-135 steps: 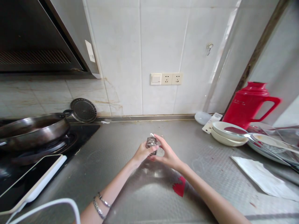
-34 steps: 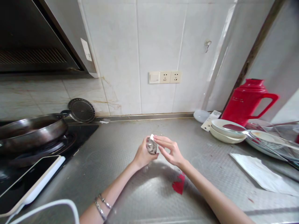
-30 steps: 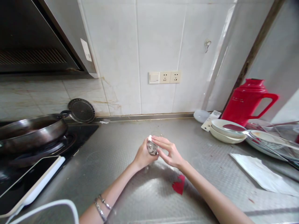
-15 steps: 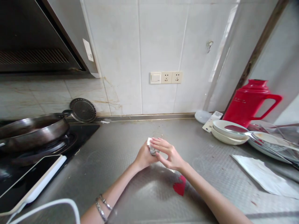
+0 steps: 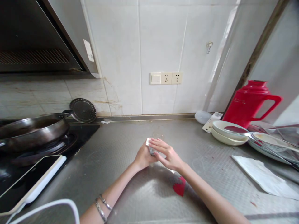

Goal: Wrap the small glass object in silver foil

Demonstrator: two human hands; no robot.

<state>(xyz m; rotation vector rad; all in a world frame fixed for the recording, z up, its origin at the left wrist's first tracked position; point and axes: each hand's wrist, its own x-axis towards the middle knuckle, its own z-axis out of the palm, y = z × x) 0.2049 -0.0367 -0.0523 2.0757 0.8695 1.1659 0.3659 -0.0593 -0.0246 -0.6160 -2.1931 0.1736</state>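
Observation:
Over the middle of the counter, my left hand (image 5: 143, 158) is wrapped round a small crumpled silvery-grey piece with a white end (image 5: 152, 151); its exact kind cannot be made out. Against the same piece from the right, my right hand (image 5: 169, 154) lays its fingers over the top with the thumb below, so the piece sits between them. Most of the piece is hidden by the hands. Beneath my right forearm lies a red scrap with a jagged edge (image 5: 179, 186) on the steel counter (image 5: 130, 199).
To the left are a pan (image 5: 35, 132) on the stove and a phone (image 5: 35, 177) with a white cable (image 5: 58, 203). On the right stand a red thermos (image 5: 247, 104), stacked bowls (image 5: 230, 138), plates (image 5: 263, 146) and a white paper sheet (image 5: 263, 174).
Both hands stay in nearly the same place round the crumpled piece. The right fingers have shifted very slightly left over it.

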